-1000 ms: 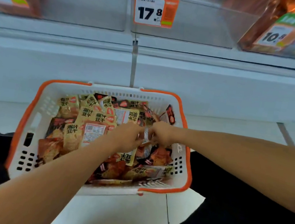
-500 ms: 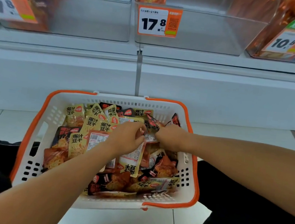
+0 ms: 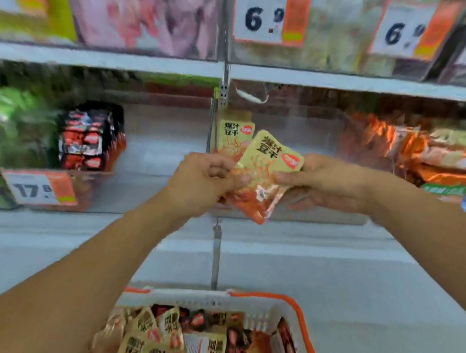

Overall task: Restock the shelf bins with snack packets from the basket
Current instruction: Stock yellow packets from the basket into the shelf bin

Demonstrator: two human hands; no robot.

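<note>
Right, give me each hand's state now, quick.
Left hand: curled, pinching the yellow snack packets at their lower left.
Right hand: holding the same packets from the right, thumb on top.

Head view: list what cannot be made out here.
- Upper shelf goods: motion blur, head view.
- How many yellow packets the hands hold: they overlap, and the left hand and right hand cover their edges.
- Basket: near part cut off by the bottom edge.
- Small print on the price tag: blurred.
</note>
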